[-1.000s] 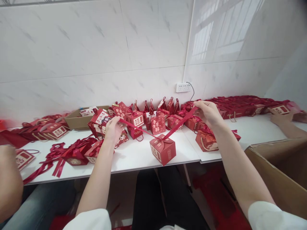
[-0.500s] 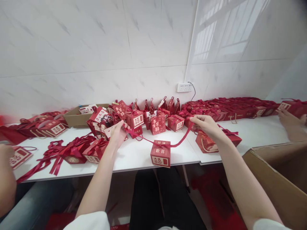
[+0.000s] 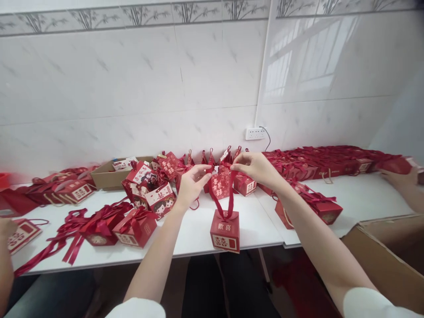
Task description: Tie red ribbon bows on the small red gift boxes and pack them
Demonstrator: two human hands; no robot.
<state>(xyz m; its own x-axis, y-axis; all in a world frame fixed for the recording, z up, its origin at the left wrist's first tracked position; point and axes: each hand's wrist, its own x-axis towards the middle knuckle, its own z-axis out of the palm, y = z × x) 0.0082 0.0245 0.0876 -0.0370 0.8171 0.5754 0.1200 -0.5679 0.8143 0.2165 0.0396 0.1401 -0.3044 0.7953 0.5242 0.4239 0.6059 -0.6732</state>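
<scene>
A small red gift box [image 3: 225, 232] with pale characters stands at the front edge of the white table [image 3: 194, 236]. A dark red ribbon [image 3: 232, 194] rises from its top in a V. My left hand [image 3: 195, 181] pinches one end of the ribbon, above and left of the box. The other end is pinched by my right hand [image 3: 250, 167], just to the right. Both hands are raised over the box, and neither touches it. Behind the ribbon stands another red box [image 3: 220, 184] with writing on its face.
Bow-tied boxes [image 3: 135, 227] lie at left, beside a pile of picture boxes [image 3: 160, 198] and an open carton [image 3: 107, 176]. A big cardboard box [image 3: 380, 251] stands at right front. Other people's hands show at left [image 3: 5, 232] and right [image 3: 402, 179].
Both hands have come closer together and the ribbon, loosely draped before, now rises in a V from the box. My view has tilted up a little.
</scene>
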